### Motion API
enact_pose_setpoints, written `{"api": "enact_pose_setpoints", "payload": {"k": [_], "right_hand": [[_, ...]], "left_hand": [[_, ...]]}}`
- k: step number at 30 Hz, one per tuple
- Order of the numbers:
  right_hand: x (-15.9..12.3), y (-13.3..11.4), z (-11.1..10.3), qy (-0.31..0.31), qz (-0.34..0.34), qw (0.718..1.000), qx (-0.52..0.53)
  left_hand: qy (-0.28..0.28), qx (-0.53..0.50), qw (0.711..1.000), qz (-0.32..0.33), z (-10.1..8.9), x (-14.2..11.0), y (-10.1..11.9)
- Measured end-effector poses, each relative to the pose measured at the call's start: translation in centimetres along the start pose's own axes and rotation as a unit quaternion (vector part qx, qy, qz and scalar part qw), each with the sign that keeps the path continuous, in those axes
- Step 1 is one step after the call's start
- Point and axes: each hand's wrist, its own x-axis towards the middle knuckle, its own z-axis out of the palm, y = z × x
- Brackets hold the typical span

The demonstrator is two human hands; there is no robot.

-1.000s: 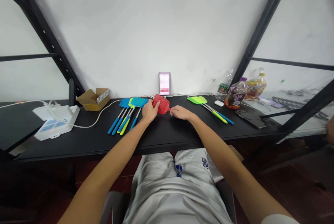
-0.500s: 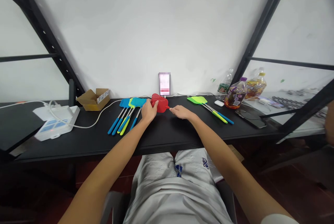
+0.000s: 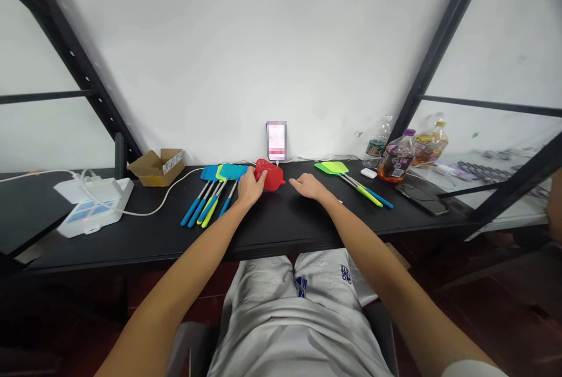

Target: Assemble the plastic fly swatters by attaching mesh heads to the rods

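My left hand (image 3: 252, 187) grips a red fly swatter head (image 3: 272, 178) by its left side, thumb across the perforated face. The short neck of that head points right, towards my right hand (image 3: 307, 185). That hand is closed, thumb and fingers together, a small gap away from the neck. A small pale tip (image 3: 341, 201) shows beside the right wrist; what the fingers hold is hidden. Left of my hands lie several blue and yellow-green fly swatters (image 3: 213, 192) with metal shafts. On the right are a few more green-headed swatters (image 3: 351, 181).
A phone (image 3: 276, 140) leans on the wall behind the black table (image 3: 281, 230). At left are an open cardboard box (image 3: 156, 167), a white power strip (image 3: 94, 207) and a cable. Bottles (image 3: 397, 157), a white case (image 3: 368, 173) and a dark phone (image 3: 421, 198) are at right.
My right hand has moved slightly right, off the neck of the red swatter head. My left hand still grips the head in about the same place.
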Motion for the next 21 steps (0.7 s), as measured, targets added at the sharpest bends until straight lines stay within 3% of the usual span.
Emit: {"api": "enact_pose_setpoints", "payload": {"k": [10, 21], "right_hand": [[0.49, 0.56, 0.42, 0.006, 0.003, 1.0, 0.009], [-0.04, 0.22, 0.75, -0.004, -0.094, 0.995, 0.038]], "left_hand": [[-0.004, -0.007, 1.0, 0.004, -0.17, -0.13, 0.15], [-0.006, -0.019, 1.0, 0.007, 0.02, -0.05, 0.07]]}}
